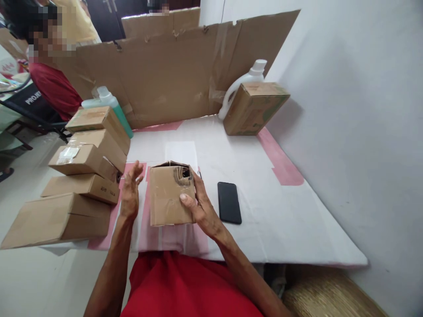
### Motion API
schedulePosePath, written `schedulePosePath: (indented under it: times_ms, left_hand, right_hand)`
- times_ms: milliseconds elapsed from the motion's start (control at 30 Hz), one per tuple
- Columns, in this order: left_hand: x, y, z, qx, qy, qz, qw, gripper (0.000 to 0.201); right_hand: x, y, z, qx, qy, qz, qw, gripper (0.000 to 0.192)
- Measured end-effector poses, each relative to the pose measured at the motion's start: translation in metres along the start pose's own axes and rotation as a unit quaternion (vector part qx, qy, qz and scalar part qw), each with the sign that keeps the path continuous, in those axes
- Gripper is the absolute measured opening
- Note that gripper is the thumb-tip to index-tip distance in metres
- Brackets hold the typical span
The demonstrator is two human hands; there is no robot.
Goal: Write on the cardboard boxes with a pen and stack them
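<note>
A small cardboard box (167,200) is in front of me near the table's front edge, its top flaps slightly raised. A torn, dark-rimmed hole shows in its upper right corner. My right hand (204,209) grips the box's right side, thumb on the face toward me and fingers partly hidden behind. To the left, my left hand (131,193) is open and apart from the box, palm turned toward it. A black phone (229,202) lies flat on the table, right of my right hand.
Several cardboard boxes (87,189) line the table's left edge, with a green-liquid bottle (117,108) behind them. At the back right, a carton (254,108) leans before a white jug (259,68). A cardboard partition (165,79) spans the back. A person in red (54,90) is beyond, left.
</note>
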State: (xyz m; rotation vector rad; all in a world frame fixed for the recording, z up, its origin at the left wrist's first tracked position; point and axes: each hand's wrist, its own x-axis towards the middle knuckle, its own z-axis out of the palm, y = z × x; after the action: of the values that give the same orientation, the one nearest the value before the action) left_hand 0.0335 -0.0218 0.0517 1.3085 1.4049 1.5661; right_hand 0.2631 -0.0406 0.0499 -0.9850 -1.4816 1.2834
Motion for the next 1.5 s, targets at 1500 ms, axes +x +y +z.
schedulePosePath:
  times_ms: [1500]
  left_hand:
    - [-0.021, 0.073, 0.033, 0.324, -0.104, 0.159, 0.927, 0.038]
  right_hand:
    - [0.011, 0.076, -0.070, -0.302, 0.008, 0.271, 0.914, 0.016]
